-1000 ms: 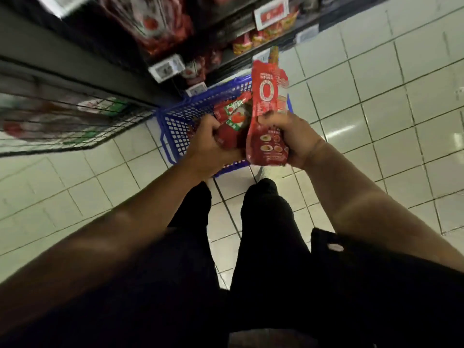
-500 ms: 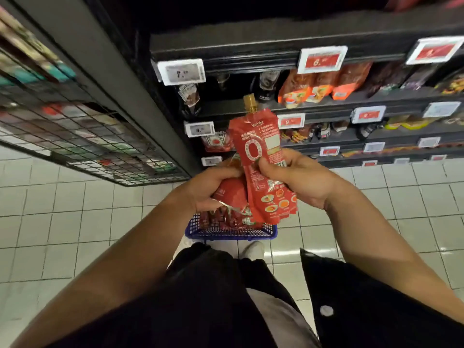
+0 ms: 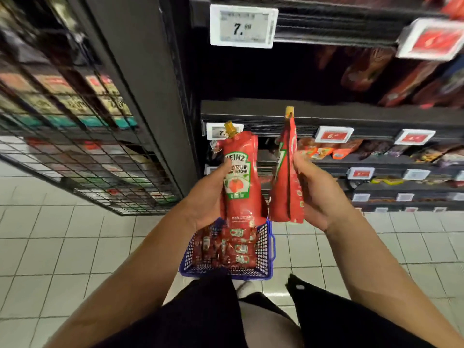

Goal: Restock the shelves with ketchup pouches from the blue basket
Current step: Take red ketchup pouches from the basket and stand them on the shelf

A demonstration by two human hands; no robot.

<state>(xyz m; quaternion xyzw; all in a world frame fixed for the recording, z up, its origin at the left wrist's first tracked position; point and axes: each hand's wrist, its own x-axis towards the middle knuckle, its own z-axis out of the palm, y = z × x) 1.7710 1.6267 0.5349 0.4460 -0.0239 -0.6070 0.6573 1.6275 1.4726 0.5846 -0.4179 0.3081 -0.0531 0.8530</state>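
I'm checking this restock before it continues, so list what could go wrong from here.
1. The left hand and right hand each hold upright ketchup pouches, left pouches and right pouches, apparently more than one per hand; one could slip while shelving.
2. The blue basket sits on the floor right at the person's feet, possibly a trip hazard.
3. The shelf bay above is dark, so placement may be misjudged.
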